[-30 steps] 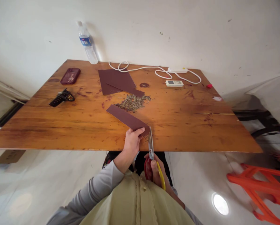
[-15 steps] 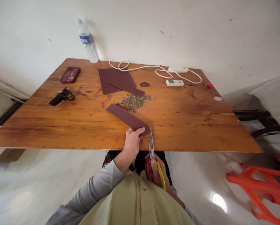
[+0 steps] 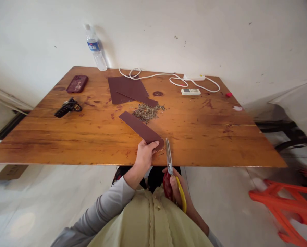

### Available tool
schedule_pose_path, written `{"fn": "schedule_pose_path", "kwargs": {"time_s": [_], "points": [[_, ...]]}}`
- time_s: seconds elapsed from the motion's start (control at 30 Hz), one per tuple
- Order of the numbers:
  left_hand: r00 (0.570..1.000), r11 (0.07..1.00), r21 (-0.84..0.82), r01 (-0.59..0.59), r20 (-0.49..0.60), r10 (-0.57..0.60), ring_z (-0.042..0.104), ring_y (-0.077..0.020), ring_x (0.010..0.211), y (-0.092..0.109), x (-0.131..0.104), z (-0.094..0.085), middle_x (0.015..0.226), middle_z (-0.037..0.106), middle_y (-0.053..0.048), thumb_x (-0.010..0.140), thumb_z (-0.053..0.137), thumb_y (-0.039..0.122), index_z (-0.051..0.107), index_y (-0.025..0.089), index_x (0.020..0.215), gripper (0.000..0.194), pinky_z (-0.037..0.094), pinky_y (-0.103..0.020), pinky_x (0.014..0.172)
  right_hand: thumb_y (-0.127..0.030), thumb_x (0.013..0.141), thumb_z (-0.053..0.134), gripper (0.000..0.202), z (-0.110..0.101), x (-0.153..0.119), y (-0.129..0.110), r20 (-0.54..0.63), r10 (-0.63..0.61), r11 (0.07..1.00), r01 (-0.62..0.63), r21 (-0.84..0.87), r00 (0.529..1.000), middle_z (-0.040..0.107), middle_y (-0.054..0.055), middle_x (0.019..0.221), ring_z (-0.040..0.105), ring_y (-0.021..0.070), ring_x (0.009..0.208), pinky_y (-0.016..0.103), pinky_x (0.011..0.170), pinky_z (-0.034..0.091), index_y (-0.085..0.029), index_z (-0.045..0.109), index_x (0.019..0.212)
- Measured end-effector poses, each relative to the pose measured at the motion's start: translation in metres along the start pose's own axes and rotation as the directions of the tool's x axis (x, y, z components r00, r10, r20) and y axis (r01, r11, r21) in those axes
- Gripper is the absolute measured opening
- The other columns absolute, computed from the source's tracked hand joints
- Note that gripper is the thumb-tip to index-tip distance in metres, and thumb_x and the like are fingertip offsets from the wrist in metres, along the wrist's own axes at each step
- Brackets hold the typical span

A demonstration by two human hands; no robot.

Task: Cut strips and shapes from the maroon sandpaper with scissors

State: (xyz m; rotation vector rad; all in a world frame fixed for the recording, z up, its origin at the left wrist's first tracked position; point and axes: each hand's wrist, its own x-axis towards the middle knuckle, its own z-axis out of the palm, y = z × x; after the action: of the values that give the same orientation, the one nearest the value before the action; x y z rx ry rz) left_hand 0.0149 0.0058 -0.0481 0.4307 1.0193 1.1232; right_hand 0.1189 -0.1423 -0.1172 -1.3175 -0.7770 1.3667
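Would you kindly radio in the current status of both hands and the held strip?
Left hand gripping strip near rounded end. Right hand holding scissors, blades clear of strip. Scraps heaped beyond strip, not blocking blades.

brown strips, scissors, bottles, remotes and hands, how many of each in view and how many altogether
Brown strips: 2
Scissors: 1
Bottles: 1
Remotes: 1
Hands: 2, left hand and right hand
Total: 7
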Motion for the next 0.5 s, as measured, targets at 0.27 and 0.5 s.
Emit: {"fn": "schedule_pose_path", "kwargs": {"time_s": [0.27,0.5], "points": [[0.982,0.985,0.166,0.047,0.175,-0.076,0.067,-0.0163,0.064,0.015,0.008,-0.013,0.071,0.075,-0.004,0.05,0.089,0.023,0.076,0.013,0.076,0.03,0.056,-0.031,0.064,-0.087,0.087,0.062,0.071,-0.024,-0.006,-0.033,0.09,0.037,0.969,-0.014,-0.246,0.995,0.044,-0.009,0.057,0.035,0.0104,0.04,0.021,0.037,0.029,-0.02,0.067,0.111],[0.959,0.984,0.157,0.081,0.256,-0.119,0.061,-0.0117,0.055,0.019,0.016,-0.022,0.066,0.072,-0.002,0.051,0.091,0.021,0.075,0.014,0.071,0.027,0.049,-0.024,0.054,-0.085,0.088,0.063,0.071,-0.044,-0.011,-0.038,0.193,0.124,0.965,-0.073,-0.252,0.973,0.043,-0.009,0.062,0.029,0.0079,0.042,0.021,0.038,0.024,-0.019,0.068,0.114]]}}
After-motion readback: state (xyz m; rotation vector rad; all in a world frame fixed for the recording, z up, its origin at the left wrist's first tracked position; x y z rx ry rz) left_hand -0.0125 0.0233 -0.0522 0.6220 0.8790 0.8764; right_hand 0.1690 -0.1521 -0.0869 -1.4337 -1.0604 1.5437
